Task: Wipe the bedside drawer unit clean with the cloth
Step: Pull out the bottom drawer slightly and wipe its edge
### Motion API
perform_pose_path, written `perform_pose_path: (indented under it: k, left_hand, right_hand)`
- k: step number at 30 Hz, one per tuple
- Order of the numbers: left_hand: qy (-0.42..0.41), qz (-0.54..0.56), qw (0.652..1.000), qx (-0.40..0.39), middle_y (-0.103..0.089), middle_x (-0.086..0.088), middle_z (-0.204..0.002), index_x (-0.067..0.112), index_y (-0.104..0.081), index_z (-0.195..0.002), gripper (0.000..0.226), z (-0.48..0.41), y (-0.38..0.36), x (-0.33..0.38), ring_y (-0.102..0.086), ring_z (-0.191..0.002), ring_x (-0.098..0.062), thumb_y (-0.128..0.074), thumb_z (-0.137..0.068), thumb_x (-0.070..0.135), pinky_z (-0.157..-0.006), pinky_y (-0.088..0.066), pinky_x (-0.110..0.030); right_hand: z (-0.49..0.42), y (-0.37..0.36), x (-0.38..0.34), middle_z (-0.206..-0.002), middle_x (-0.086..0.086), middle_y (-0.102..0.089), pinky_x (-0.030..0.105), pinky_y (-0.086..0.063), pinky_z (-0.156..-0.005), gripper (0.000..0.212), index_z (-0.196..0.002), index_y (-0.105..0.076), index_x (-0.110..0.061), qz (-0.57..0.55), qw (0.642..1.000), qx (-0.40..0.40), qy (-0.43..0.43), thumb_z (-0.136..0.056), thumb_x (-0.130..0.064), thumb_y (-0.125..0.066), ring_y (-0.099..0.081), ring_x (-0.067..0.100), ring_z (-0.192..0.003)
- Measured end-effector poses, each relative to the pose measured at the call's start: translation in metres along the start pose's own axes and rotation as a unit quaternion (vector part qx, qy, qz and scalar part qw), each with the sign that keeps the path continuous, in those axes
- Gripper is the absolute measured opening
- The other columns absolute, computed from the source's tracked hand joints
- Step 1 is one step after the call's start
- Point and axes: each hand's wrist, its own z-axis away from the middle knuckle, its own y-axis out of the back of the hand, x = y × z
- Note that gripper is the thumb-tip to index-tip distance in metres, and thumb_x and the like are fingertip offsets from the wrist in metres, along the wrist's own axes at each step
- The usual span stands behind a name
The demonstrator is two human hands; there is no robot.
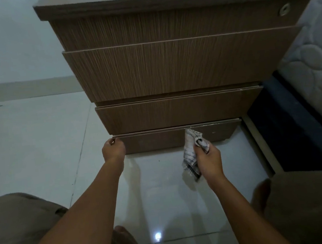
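A brown wood-grain bedside drawer unit stands on the floor in front of me, its drawers stepped out a little one below the other. My left hand pinches the top left corner of the lowest drawer. My right hand grips a white checked cloth, whose upper end touches the top edge of that lowest drawer while the rest hangs down beside my palm.
A mattress on a dark bed base sits close on the right. Glossy pale floor tiles spread to the left and toward me. My knees and bare feet frame the bottom of the view. A white wall rises behind.
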Motion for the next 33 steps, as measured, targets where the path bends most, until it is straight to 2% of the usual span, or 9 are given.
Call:
perform_pose_path:
  k: [3,8,11,13,15,18,24,28,33]
  left_hand:
    - [0.026,0.060,0.998,0.026,-0.057,-0.008,-0.116,0.016,-0.056,-0.122,0.030,-0.003,-0.010,0.000,-0.055,-0.104,-0.029,-0.057,-0.094,0.028,-0.100,-0.049,-0.047]
    - [0.045,0.116,0.991,0.058,-0.055,-0.011,-0.117,0.024,-0.046,-0.105,0.020,-0.010,-0.024,-0.004,-0.054,-0.101,-0.029,-0.059,-0.091,0.026,-0.097,-0.050,-0.049]
    - [0.074,0.134,0.987,0.052,-0.050,-0.007,-0.115,0.025,-0.045,-0.111,0.025,-0.015,-0.029,-0.003,-0.051,-0.101,-0.028,-0.059,-0.091,0.022,-0.097,-0.050,-0.047]
    - [0.081,0.141,0.986,0.040,-0.049,-0.005,-0.117,0.023,-0.046,-0.122,0.032,-0.016,-0.030,-0.003,-0.050,-0.102,-0.027,-0.058,-0.092,0.021,-0.095,-0.051,-0.045]
    - [0.087,0.144,0.985,0.029,-0.051,-0.005,-0.114,0.024,-0.046,-0.125,0.035,-0.019,-0.030,-0.003,-0.051,-0.101,-0.027,-0.056,-0.092,0.022,-0.092,-0.051,-0.042]
    - [0.091,0.162,0.982,0.021,-0.052,-0.004,-0.105,0.026,-0.043,-0.112,0.025,-0.021,-0.028,-0.004,-0.050,-0.089,-0.024,-0.055,-0.092,0.018,-0.083,-0.049,-0.037]
    - [0.076,0.139,0.987,0.014,-0.051,-0.010,-0.114,0.026,-0.040,-0.109,0.028,-0.021,-0.025,-0.008,-0.052,-0.093,-0.026,-0.060,-0.089,0.024,-0.092,-0.055,-0.043]
    - [0.074,0.115,0.990,0.019,-0.052,-0.012,-0.122,0.028,-0.041,-0.111,0.036,-0.022,-0.019,-0.014,-0.057,-0.105,-0.028,-0.066,-0.085,0.031,-0.093,-0.054,-0.045]
    - [0.065,0.098,0.993,0.020,-0.052,-0.011,-0.124,0.026,-0.044,-0.120,0.044,-0.021,-0.015,-0.020,-0.056,-0.110,-0.029,-0.068,-0.085,0.037,-0.095,-0.053,-0.043]
  right_hand:
    - [-0.008,0.019,0.006,-0.110,0.000,-0.069,0.016,-0.049,-0.083,0.030,-0.125,-0.062,-0.014,0.036,0.998,0.043,0.031,-0.097,-0.010,-0.052,-0.064,0.011,-0.101]
    - [-0.018,0.039,0.011,-0.113,0.003,-0.069,0.026,-0.051,-0.091,0.031,-0.127,-0.061,-0.014,0.049,0.995,0.085,0.035,-0.097,-0.009,-0.051,-0.064,0.016,-0.105]
    - [-0.020,0.048,0.009,-0.116,0.005,-0.067,0.008,-0.046,-0.081,0.035,-0.129,-0.059,-0.012,0.087,0.989,0.104,0.055,-0.097,-0.005,-0.049,-0.063,0.011,-0.102]
    - [-0.022,0.053,0.008,-0.110,0.004,-0.067,0.000,-0.043,-0.065,0.035,-0.127,-0.059,-0.012,0.116,0.984,0.120,0.067,-0.096,-0.002,-0.047,-0.062,-0.006,-0.084]
    - [-0.026,0.060,0.004,-0.104,0.004,-0.067,0.011,-0.049,-0.064,0.038,-0.127,-0.058,-0.017,0.152,0.971,0.161,0.088,-0.094,-0.003,-0.048,-0.063,-0.005,-0.077]
    - [-0.038,0.074,-0.001,-0.123,0.004,-0.062,0.024,-0.042,-0.082,0.046,-0.133,-0.054,-0.020,0.238,0.941,0.212,0.114,-0.091,-0.003,-0.050,-0.060,0.019,-0.105]
    - [-0.060,0.092,-0.019,-0.122,0.001,-0.061,0.024,-0.039,-0.081,0.048,-0.128,-0.058,-0.020,0.305,0.910,0.204,0.193,-0.086,0.003,-0.051,-0.058,0.020,-0.106]
    - [-0.071,0.097,-0.024,-0.124,0.000,-0.061,0.027,-0.040,-0.088,0.050,-0.126,-0.058,-0.021,0.350,0.894,0.185,0.210,-0.084,0.005,-0.052,-0.055,0.019,-0.112]
    - [-0.091,0.106,-0.017,-0.132,0.003,-0.059,0.035,-0.038,-0.102,0.051,-0.125,-0.061,-0.019,0.424,0.879,0.099,0.192,-0.081,0.005,-0.053,-0.050,0.025,-0.124]
